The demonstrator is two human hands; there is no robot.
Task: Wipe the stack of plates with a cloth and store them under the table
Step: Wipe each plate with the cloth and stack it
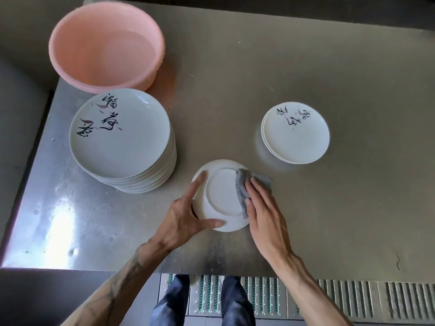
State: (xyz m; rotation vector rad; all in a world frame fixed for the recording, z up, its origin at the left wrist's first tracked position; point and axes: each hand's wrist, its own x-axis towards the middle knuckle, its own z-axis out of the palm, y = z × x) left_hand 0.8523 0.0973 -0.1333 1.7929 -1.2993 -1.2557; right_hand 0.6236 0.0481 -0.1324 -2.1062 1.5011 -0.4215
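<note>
A steel table [329, 208] bears a pink basin [106, 48], a tall plate stack [120, 135] and a short plate stack [295, 132].

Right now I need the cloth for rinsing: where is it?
Head view, centre: the cloth lies under the right hand, on the right side of the upside-down plate held by the left hand.
</note>
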